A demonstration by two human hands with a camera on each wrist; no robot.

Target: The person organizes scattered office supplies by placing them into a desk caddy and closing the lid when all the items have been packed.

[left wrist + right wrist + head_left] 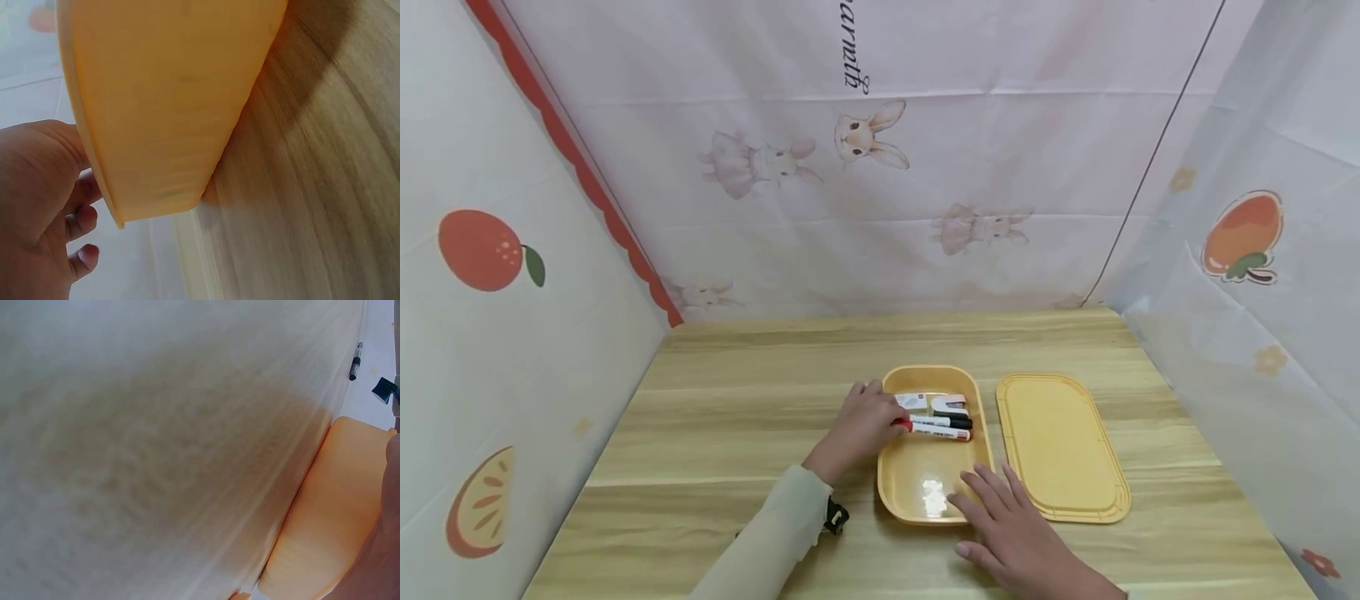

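Observation:
A yellow plastic box (934, 479) stands open on the table. My left hand (863, 421) reaches over its left rim and pinches the red cap end of a white marker (943, 432); the left wrist view hides the pinch behind the box wall (169, 112), with the other fingers loosely bent outside the rim. Beside that marker lies a black-capped marker (958, 422). Behind them are a small white box (913, 402) and a white-and-black item (950, 407). My right hand (1018, 537) has its fingers spread at the box's front right corner, fingertips over the rim.
A flat yellow lid (1063, 450) lies on the wooden table (737, 392) right of the box. Left of the box, the right wrist view shows a black-and-white pen-like thing (355, 361). A black wrist device (835, 517) sits under the left sleeve. Printed cloth walls enclose the table.

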